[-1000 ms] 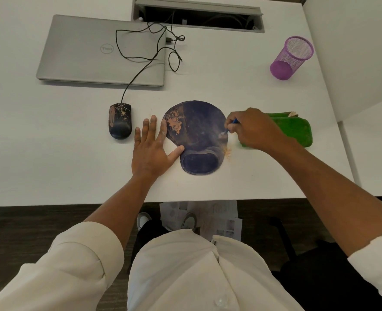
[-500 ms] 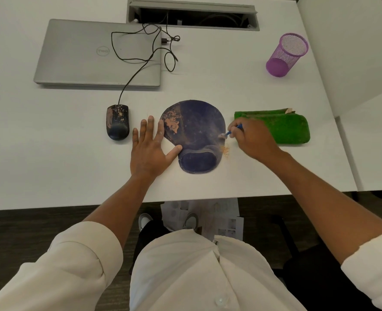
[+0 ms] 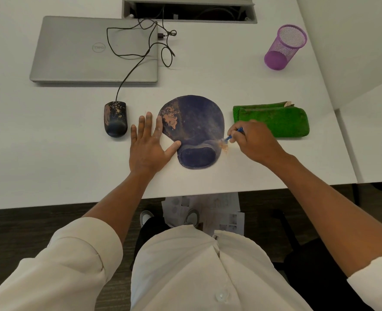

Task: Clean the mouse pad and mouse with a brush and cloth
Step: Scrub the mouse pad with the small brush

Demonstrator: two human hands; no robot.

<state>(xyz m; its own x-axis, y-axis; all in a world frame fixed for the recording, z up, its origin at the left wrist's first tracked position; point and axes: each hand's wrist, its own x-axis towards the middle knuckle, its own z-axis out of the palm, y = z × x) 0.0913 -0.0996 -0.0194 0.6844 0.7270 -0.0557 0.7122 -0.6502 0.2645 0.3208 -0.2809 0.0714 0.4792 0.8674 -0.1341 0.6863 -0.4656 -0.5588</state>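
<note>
Blue-handled brush [image 3: 234, 134] sat pinched in the right hand [image 3: 254, 142], while the left hand [image 3: 148, 144] lay flat, fingers spread, touching the mouse pad [image 3: 194, 122].

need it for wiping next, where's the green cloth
In the head view the green cloth lies folded on the white table, right of the mouse pad, just beyond the right hand.

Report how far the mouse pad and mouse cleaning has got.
Partly done: most of the mouse pad is dark and clear. In hand: the right hand brushes orange dust off its right edge with the brush; the left hand steadies it. Left: the pad's orange patch, the stained mouse, the untouched cloth.
</note>
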